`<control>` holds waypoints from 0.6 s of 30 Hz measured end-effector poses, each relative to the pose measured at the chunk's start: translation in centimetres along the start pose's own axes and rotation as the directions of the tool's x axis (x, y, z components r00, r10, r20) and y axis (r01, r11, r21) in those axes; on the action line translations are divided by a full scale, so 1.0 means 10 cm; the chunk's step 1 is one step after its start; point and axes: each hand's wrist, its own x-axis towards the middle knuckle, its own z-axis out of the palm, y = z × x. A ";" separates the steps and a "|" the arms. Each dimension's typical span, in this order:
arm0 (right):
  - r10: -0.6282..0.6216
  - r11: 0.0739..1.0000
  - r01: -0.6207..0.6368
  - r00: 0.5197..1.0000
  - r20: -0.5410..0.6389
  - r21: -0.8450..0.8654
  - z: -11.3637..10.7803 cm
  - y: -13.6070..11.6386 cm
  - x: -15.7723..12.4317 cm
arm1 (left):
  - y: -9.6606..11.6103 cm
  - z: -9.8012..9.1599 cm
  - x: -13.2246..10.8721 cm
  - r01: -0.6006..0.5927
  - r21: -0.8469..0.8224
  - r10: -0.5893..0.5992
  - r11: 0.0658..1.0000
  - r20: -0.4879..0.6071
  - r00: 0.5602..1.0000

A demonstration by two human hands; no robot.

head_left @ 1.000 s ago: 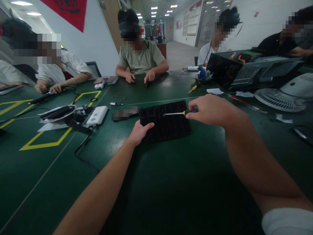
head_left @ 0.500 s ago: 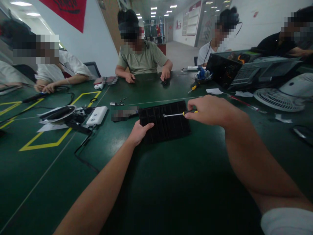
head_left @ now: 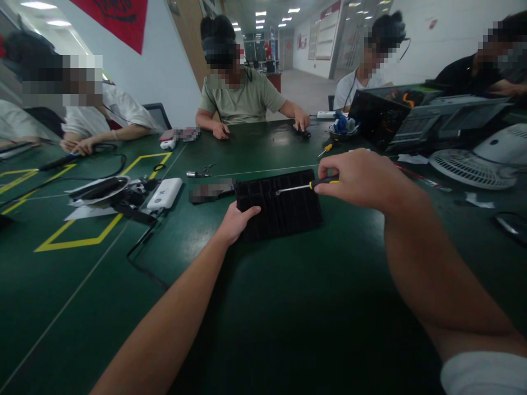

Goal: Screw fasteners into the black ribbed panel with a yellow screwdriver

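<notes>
A flat black compartmented tray (head_left: 296, 211) is held just over the table in front of me. My left hand (head_left: 239, 222) grips its left edge, thumb on top and the other fingers hidden beneath. My right hand (head_left: 352, 178) is closed on the yellow-and-black handle of a screwdriver (head_left: 294, 188). The metal shaft points left across the tray, and at its tip is a small round metal piece (head_left: 277, 192), too small to name. Whether the tip touches the tray I cannot tell.
Left on the green table (head_left: 263, 329) lie a white box-shaped device (head_left: 164, 193), cables and small metal parts (head_left: 197, 174). To the right are another screwdriver (head_left: 326, 149), an opened computer case (head_left: 428, 118) and a white fan (head_left: 473, 167). Several people sit around the table.
My right hand has lifted slightly, tilting the screwdriver's handle higher while its tip stays over the tray. Across the table, a person's hand has slid a small dark object toward the right.
</notes>
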 end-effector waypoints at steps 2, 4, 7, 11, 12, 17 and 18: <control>0.022 1.000 -0.022 1.000 -0.015 -0.001 -0.01 -0.03 0.00 | 0.00 0.00 0.00 -0.002 -0.004 0.002 1.000 0.007 1.000; 0.030 0.999 -0.030 0.999 -0.021 -0.010 -0.01 -0.04 0.00 | 0.00 0.00 0.00 -0.007 -0.012 0.007 1.000 0.015 1.000; 0.021 0.999 -0.022 0.999 -0.026 -0.024 0.00 -0.04 0.00 | 0.00 0.00 0.00 -0.011 -0.013 0.011 1.000 0.021 1.000; 0.017 0.999 -0.018 0.999 -0.043 -0.036 0.03 -0.03 0.00 | 0.00 0.00 0.00 -0.014 -0.001 0.014 1.000 0.020 1.000; 0.017 0.999 -0.018 0.999 -0.042 -0.034 0.03 -0.03 0.01 | 0.00 0.00 0.00 -0.013 -0.001 0.013 1.000 0.020 1.000; 0.019 0.999 -0.020 1.000 -0.019 -0.032 0.04 -0.03 0.01 | 0.00 0.00 0.01 -0.004 -0.005 0.004 1.000 0.022 1.000; 0.016 0.999 -0.016 1.000 -0.012 -0.036 0.04 -0.03 0.02 | 0.00 0.00 0.01 -0.002 -0.007 0.003 1.000 0.022 1.000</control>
